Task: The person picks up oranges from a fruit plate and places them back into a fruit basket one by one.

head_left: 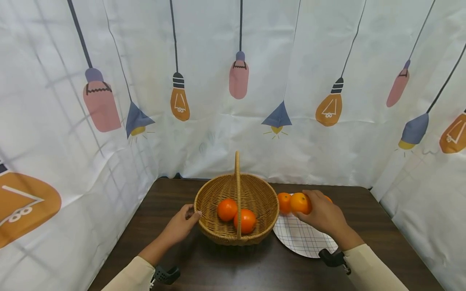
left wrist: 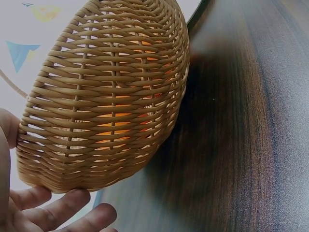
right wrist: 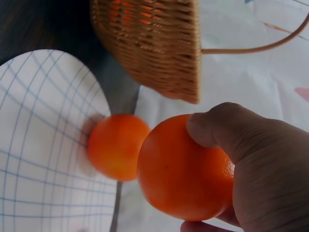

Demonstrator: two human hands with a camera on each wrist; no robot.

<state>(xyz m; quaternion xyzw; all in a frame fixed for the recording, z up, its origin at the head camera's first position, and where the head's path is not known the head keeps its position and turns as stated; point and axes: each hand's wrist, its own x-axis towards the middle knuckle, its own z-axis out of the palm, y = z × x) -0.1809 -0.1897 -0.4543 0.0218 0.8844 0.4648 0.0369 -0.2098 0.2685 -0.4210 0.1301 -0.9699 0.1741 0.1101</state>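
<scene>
A wicker basket (head_left: 259,194) with a tall handle stands in the middle of the table. Inside it lie two orange-red round fruits, one (head_left: 226,209) behind the other (head_left: 248,222). My left hand (head_left: 181,226) grips the basket's left rim, thumb over the edge and fingers against the woven outside (left wrist: 106,96). To the right, my right hand (head_left: 325,214) holds an orange (right wrist: 178,169) between thumb and fingers, raised above the plate (head_left: 306,240). Another orange (right wrist: 117,147) sits on the plate's far left part. Part of one more orange (head_left: 329,199) shows behind my right hand.
The white plate with blue grid lines stands close to the basket's right side. Dark wood table (head_left: 145,218) extends around both. A white curtain (head_left: 214,141) printed with hanging lamps closes off the back and sides.
</scene>
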